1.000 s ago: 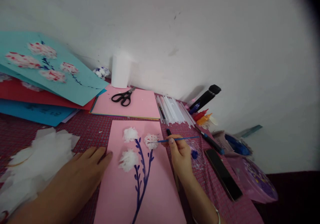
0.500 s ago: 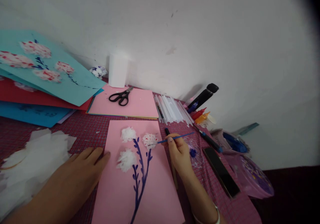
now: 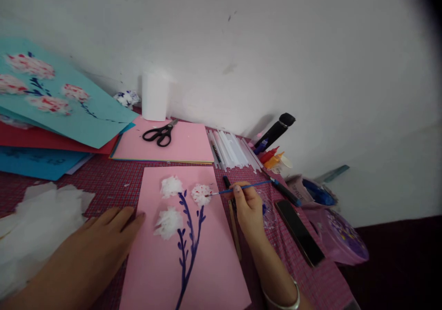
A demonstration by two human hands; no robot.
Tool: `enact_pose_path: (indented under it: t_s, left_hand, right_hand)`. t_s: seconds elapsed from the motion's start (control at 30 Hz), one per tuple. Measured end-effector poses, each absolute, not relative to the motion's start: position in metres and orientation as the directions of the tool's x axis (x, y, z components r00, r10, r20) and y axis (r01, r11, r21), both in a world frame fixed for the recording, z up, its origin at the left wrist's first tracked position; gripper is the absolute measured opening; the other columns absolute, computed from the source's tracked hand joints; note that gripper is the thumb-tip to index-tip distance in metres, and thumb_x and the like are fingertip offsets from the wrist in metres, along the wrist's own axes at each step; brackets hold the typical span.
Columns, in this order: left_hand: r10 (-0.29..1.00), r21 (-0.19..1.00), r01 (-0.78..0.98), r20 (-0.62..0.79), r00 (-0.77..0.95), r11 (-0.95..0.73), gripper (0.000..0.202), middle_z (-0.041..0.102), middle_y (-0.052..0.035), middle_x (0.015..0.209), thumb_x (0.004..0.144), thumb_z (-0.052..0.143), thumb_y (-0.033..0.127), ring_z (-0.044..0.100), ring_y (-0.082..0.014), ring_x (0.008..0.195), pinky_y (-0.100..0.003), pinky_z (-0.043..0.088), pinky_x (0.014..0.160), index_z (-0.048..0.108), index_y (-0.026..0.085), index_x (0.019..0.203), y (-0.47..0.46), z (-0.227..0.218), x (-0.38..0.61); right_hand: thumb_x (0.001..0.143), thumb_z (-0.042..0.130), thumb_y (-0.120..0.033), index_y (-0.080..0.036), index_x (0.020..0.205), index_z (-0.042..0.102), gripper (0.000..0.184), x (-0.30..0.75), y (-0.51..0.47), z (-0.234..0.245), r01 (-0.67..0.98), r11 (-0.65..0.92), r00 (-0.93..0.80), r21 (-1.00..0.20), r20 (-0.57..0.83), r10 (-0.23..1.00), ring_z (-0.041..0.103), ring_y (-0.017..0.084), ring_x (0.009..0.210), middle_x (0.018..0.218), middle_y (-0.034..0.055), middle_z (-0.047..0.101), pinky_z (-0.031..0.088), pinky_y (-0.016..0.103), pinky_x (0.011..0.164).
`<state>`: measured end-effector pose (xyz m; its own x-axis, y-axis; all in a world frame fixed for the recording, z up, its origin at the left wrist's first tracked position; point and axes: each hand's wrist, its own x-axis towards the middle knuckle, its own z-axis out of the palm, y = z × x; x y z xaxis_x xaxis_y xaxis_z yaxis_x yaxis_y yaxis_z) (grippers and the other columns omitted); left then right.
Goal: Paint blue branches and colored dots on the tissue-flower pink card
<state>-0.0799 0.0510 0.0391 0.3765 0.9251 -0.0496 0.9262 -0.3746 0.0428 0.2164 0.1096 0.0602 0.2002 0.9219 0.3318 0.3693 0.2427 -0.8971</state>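
Note:
My right hand (image 3: 249, 208) pinches a thin blue paintbrush (image 3: 241, 188). The brush tip meets a white tissue flower (image 3: 200, 194) dotted with red, at the upper right of a pink sheet of paper (image 3: 217, 259). Two plain white tissue flowers, an upper one (image 3: 171, 187) and a lower one (image 3: 169, 222), sit to its left. Dark purple painted stems (image 3: 188, 259) with small leaves run down the sheet. My left hand (image 3: 100, 238) lies flat with fingers outstretched, its thumb at the sheet's left edge, holding nothing.
White tissue (image 3: 44, 227) lies at left. Behind are black scissors (image 3: 160, 135) on pink paper (image 3: 188, 146), glue sticks (image 3: 233, 149) and paint bottles (image 3: 271, 155). Finished flower pictures (image 3: 100, 125) stand at left. A phone (image 3: 300, 234) and pink tub (image 3: 341, 241) lie right.
The brush tip has shifted slightly on the red-dotted flower, and the brush handle lies a little flatter. My left hand stays flat by the sheet. The whole view has shifted a little.

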Motion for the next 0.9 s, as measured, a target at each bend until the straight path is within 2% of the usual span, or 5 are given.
enact_pose_path:
  t_s: [0.27,0.4,0.57,0.73,0.9]
  left_hand:
    - [0.936,0.07,0.938,-0.064,0.345,-0.341,0.06,0.068,-0.0115,0.121,0.084,0.026,-0.001,0.063,-0.0323,0.108,-0.049,0.052,0.088,0.065,0.018,0.126,0.052,0.038,-0.081]
    - [0.941,0.097,0.94,-0.055,0.334,-0.328,0.06,0.068,-0.0108,0.121,0.084,0.027,-0.001,0.061,-0.0333,0.11,-0.05,0.051,0.09,0.065,0.019,0.126,0.052,0.037,-0.081]
    - [0.944,0.084,0.945,-0.073,0.323,-0.317,0.06,0.067,-0.0109,0.123,0.084,0.028,0.0,0.061,-0.0324,0.111,-0.05,0.051,0.09,0.065,0.02,0.127,0.053,0.034,-0.081]
    - [0.938,0.052,0.941,-0.076,0.338,-0.335,0.061,0.068,-0.0124,0.122,0.084,0.026,-0.002,0.062,-0.0329,0.11,-0.049,0.052,0.087,0.065,0.018,0.127,0.052,0.036,-0.082]
    - [0.94,0.081,0.939,-0.054,0.338,-0.333,0.06,0.067,-0.0128,0.123,0.084,0.028,-0.002,0.061,-0.0336,0.111,-0.05,0.052,0.088,0.065,0.018,0.127,0.052,0.036,-0.082]
  right_hand:
    - [0.089,0.055,-0.04,-0.021,0.078,0.06,0.022,0.217,0.112,0.059,0.387,0.239,0.207,-0.891,0.336,0.919,0.063,0.017,0.059,0.062,-0.0001,0.067,0.049,0.028,0.058]
    - [0.088,0.056,-0.04,-0.022,0.079,0.059,0.02,0.212,0.112,0.055,0.323,0.249,0.159,-0.913,0.312,0.937,0.065,0.017,0.06,0.063,-0.0004,0.067,0.052,0.027,0.058]
    - [0.089,0.056,-0.039,-0.022,0.08,0.059,0.02,0.209,0.113,0.054,0.288,0.254,0.19,-0.923,0.315,0.93,0.067,0.017,0.062,0.064,-0.0007,0.068,0.054,0.028,0.06]
    - [0.089,0.058,-0.038,-0.022,0.085,0.061,0.017,0.205,0.113,0.048,0.232,0.25,0.131,-0.94,0.285,0.949,0.07,0.018,0.066,0.072,0.0019,0.071,0.057,0.03,0.065]
    - [0.091,0.057,-0.035,-0.021,0.086,0.064,0.017,0.205,0.114,0.045,0.338,0.29,0.088,-0.895,0.337,0.937,0.069,0.018,0.07,0.074,0.0028,0.072,0.054,0.029,0.066]
